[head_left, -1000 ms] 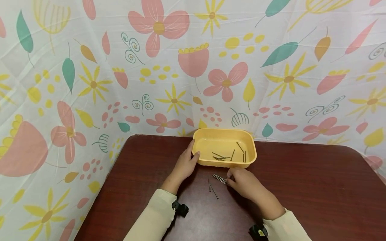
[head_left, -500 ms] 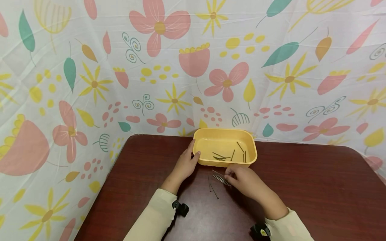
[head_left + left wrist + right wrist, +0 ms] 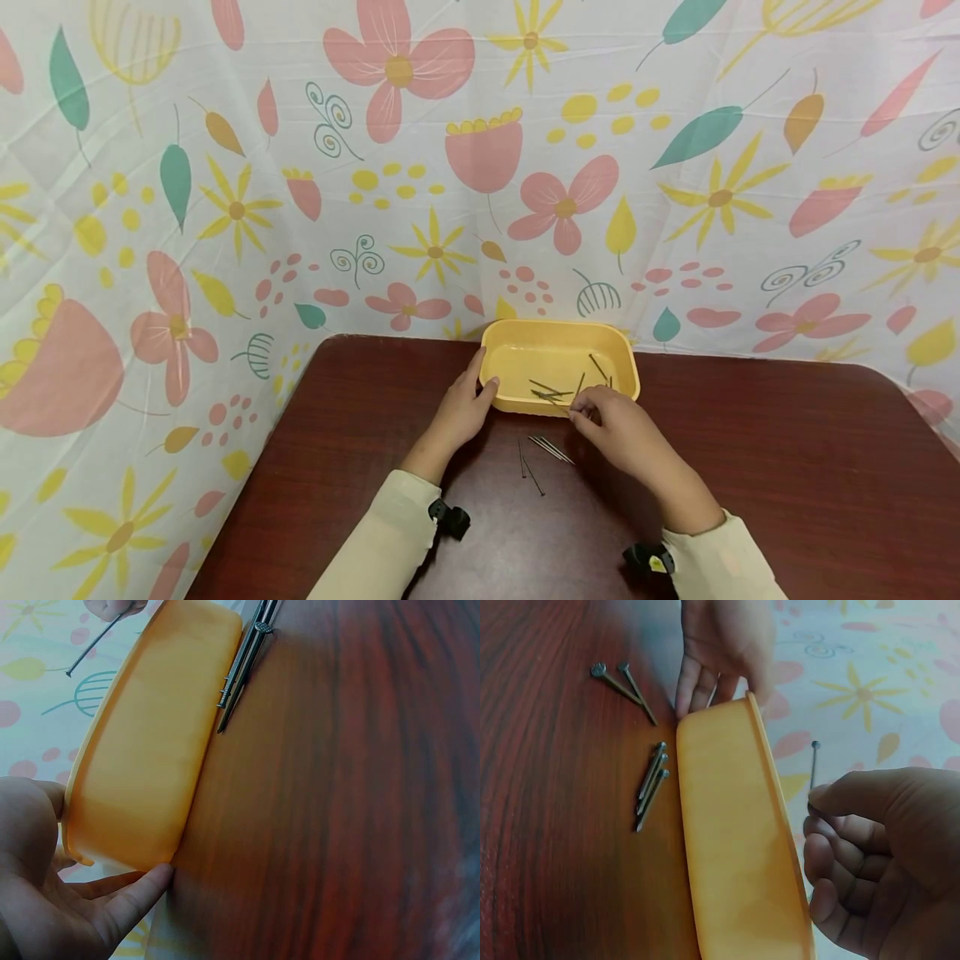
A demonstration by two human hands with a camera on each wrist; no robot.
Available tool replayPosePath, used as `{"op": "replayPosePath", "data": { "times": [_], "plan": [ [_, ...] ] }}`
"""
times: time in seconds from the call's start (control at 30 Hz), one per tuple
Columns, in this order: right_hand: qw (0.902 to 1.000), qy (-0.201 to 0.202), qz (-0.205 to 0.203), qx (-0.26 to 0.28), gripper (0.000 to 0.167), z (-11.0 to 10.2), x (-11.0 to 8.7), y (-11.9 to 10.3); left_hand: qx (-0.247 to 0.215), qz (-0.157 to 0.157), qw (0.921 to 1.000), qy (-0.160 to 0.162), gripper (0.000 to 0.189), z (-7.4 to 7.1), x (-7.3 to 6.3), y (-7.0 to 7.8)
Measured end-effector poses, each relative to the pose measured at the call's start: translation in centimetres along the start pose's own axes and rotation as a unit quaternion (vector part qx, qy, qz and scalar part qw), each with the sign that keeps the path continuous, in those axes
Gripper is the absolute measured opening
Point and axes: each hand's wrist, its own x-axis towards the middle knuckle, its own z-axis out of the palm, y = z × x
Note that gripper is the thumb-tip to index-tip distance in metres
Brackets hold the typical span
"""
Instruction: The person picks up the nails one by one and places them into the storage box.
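My right hand [image 3: 621, 429] pinches a nail [image 3: 814, 763] between thumb and forefinger, holding it over the near rim of a yellow plastic tray [image 3: 525, 358]. In the right wrist view its flat head points away from the fingertips. My left hand [image 3: 459, 407] holds the tray's left end, thumb at the rim and fingers down by the bottom corner. Several nails [image 3: 551, 389] lie scattered inside the tray, some hidden behind my right hand. On the table in front of it lies a small bunch of nails [image 3: 652, 784], with two more nails [image 3: 625, 686] to its left.
The dark red-brown wooden table [image 3: 787, 467] runs back to a flowered cloth [image 3: 675, 167] hanging behind and at the left. The tray stands close to that cloth. Black straps [image 3: 450, 518] sit over both pale sleeves [image 3: 382, 533].
My right hand has lifted one nail from the bunch on the table and carried it up and back over the tray's near rim. My left hand stays at the tray.
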Motion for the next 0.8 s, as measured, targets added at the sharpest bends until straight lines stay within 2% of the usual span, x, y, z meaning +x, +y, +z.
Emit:
{"op": "replayPosePath", "data": {
  "times": [0.3,0.8],
  "plan": [
    [0.9983,0.055,0.016,-0.003,0.006,-0.02,-0.12,0.27,0.002,0.000,1.0000,0.000,0.065,0.03,0.03,-0.10],
    [0.9959,0.080,0.042,-0.007,0.006,0.39,0.05,0.93,0.001,0.002,1.0000,-0.002,0.065,0.13,0.15,-0.30]
  ]
}}
